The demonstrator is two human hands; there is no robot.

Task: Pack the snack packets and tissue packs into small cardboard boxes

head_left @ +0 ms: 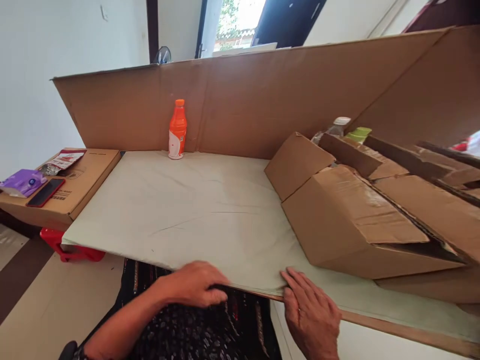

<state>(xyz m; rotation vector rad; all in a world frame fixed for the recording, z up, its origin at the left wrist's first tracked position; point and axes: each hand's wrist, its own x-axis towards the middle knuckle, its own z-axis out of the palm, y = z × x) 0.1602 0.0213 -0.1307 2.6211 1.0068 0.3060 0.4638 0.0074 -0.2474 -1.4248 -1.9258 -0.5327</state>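
Note:
My left hand [197, 284] is at the table's near edge, in front of my dark patterned clothing. Its thumb stands apart from the fingers, and I see nothing between them. My right hand [309, 312] rests farther right on the same edge, fingers stretched flat over the pale green cloth [202, 205] and holding nothing. Thin dark lines, like creases or threads, mark the cloth. Toward the back stands an upright orange bottle [177, 131] with an orange cap, touched by neither hand.
Tall cardboard panels [240, 102] wall off the back and right. Open cardboard boxes [337, 220] occupy the right side, with a white-capped clear bottle [339, 126] behind them. At left, a flat carton [86, 175] carries a phone [46, 192], a purple pack [23, 182] and a pouch [66, 159].

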